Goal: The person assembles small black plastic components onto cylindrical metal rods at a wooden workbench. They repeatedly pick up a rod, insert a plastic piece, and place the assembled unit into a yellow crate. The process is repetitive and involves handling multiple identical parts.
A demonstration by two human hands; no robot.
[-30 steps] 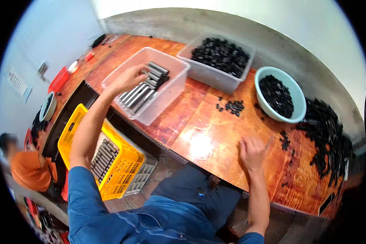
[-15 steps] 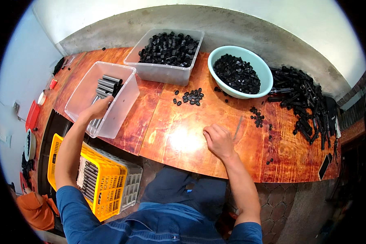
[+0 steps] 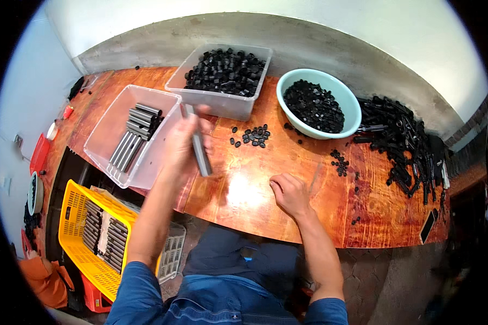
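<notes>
My left hand (image 3: 185,142) is closed around a short grey metal tube (image 3: 201,154), lifted between the clear plastic bin and the table's middle and slightly blurred. More grey tubes (image 3: 126,150) lie in the clear bin (image 3: 163,162) on the left, some with dark open ends. My right hand (image 3: 290,193) rests on the table with fingers curled in and thumb against them; whatever they may hold is hidden. Ahead of it lie loose small black oval parts (image 3: 254,135).
A second clear bin (image 3: 217,103) holds black caps. A pale green bowl (image 3: 313,129) contains small black parts. Black slender parts (image 3: 401,143) are heaped at right, near a phone-like object (image 3: 428,226). A yellow crate (image 3: 87,259) with tubes stands lower left; a person in orange (image 3: 43,281) is beyond.
My left hand has come out of the left bin and moved right, bringing one tube with it. My right hand stays in nearly the same place.
</notes>
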